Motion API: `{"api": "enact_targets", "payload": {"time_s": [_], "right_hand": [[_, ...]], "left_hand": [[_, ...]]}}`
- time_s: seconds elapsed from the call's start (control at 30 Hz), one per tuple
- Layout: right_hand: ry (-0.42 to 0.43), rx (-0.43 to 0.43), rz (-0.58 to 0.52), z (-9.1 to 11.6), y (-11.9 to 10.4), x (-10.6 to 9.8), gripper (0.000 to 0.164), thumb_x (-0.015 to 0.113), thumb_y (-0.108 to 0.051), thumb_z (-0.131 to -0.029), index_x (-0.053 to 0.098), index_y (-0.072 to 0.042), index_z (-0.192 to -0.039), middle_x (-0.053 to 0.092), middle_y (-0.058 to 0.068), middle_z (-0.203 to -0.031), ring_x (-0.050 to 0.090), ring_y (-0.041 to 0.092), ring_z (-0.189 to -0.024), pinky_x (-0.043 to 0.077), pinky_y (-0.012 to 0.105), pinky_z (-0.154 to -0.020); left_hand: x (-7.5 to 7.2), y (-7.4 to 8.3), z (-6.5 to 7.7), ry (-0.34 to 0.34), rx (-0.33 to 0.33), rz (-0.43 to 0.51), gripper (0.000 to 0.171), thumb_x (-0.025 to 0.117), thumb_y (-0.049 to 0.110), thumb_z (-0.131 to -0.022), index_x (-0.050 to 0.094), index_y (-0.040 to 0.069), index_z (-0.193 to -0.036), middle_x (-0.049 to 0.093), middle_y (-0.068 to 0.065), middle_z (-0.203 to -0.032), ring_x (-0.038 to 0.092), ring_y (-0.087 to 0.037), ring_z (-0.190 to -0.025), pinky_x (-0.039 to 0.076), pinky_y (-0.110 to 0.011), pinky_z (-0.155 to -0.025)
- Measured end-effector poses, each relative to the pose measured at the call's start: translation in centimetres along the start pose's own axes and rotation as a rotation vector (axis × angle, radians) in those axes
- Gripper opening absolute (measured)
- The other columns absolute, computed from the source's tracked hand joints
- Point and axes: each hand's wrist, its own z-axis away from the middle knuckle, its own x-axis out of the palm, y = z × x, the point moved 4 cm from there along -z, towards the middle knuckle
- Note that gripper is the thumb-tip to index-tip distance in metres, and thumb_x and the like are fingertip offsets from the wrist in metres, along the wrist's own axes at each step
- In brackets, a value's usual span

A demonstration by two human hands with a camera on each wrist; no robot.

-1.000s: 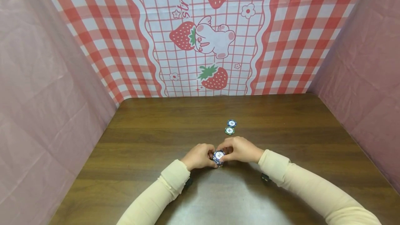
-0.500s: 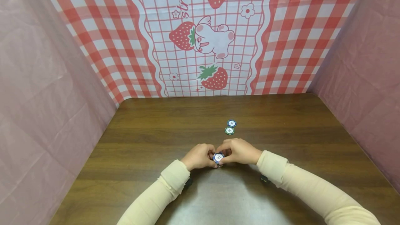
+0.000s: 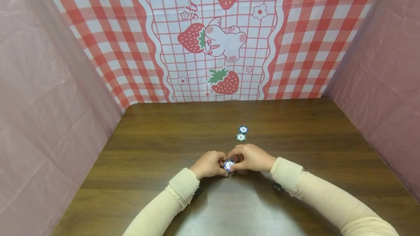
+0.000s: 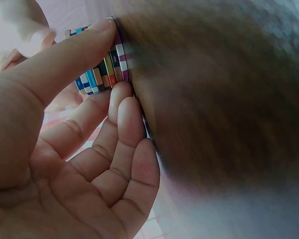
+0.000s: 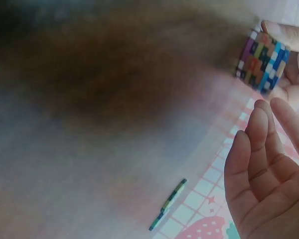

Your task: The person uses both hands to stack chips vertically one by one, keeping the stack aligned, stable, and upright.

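Observation:
A short stack of poker chips (image 3: 229,165) stands on the wooden table between both hands, a blue-and-white chip on top. My left hand (image 3: 209,164) holds the stack from the left, thumb at the near side. My right hand (image 3: 252,157) grips its top from the right, thumb at the chip's front edge and fingers behind. From the side, in the left wrist view, the stacked chips (image 4: 97,77) show blue, orange, yellow and, at the table, purple edges. Fingers hide part of the stack.
Farther back on the table (image 3: 164,126) lie a blue poker chip (image 3: 243,129) and a green poker chip (image 3: 241,137), their edges meeting or overlapping. A red-and-white strawberry cloth (image 3: 216,57) hangs behind the table, with pink cloth at both sides.
The top chip has come slightly lower and nearer, and the stack looks more even than a second ago. My right hand shifted only a little; my left hand stayed in place.

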Motion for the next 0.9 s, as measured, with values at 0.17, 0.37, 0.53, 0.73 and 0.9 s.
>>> {"api": "enact_targets", "payload": {"time_s": [0.17,0.37,0.53,0.73,0.9], "right_hand": [[0.045,0.022,-0.031,-0.3,0.7,-0.9,0.037,0.077,-0.036,-0.083,0.07,-0.016,-0.113,0.066,-0.008,-0.085,0.055,0.001,-0.069,0.047,0.02,-0.063],[0.117,0.107,-0.137,-0.7,2.0,-2.4,0.053,0.078,-0.037,-0.082,0.064,-0.009,-0.125,0.066,-0.006,-0.086,0.058,0.005,-0.069,0.049,0.022,-0.064],[0.158,0.18,-0.186,-1.0,3.6,-3.2,0.057,0.077,-0.036,-0.082,0.061,-0.008,-0.129,0.066,-0.001,-0.091,0.057,0.012,-0.069,0.048,0.025,-0.061],[0.155,0.245,-0.214,-1.4,5.8,-3.5,0.058,0.077,-0.034,-0.083,0.059,-0.006,-0.131,0.067,0.003,-0.092,0.061,0.013,-0.075,0.05,0.027,-0.063],[0.137,0.283,-0.212,-1.7,7.4,-3.6,0.058,0.077,-0.032,-0.084,0.059,-0.002,-0.131,0.067,0.006,-0.089,0.059,0.013,-0.073,0.049,0.029,-0.063]], "left_hand": [[0.0,0.0,0.0,-0.002,-0.004,0.003,0.031,0.088,0.018,-0.069,0.068,0.01,-0.091,0.068,0.002,-0.078,0.055,-0.002,-0.068,0.046,-0.019,-0.065],[0.0,0.0,0.0,-0.009,-0.02,0.007,0.031,0.088,0.017,-0.069,0.068,0.011,-0.093,0.066,0.004,-0.077,0.054,-0.002,-0.067,0.045,-0.02,-0.065],[0.0,0.0,0.0,-0.011,-0.027,0.003,0.032,0.088,0.017,-0.069,0.068,0.011,-0.093,0.065,0.004,-0.077,0.054,-0.003,-0.068,0.044,-0.02,-0.065],[0.1,-0.1,0.0,-0.007,-0.024,0.004,0.032,0.088,0.017,-0.069,0.068,0.011,-0.093,0.066,0.004,-0.077,0.054,-0.003,-0.068,0.045,-0.02,-0.066],[0.0,0.0,0.0,-0.001,-0.023,0.003,0.032,0.088,0.018,-0.069,0.068,0.011,-0.093,0.065,0.004,-0.077,0.054,-0.003,-0.068,0.045,-0.02,-0.067]]}}
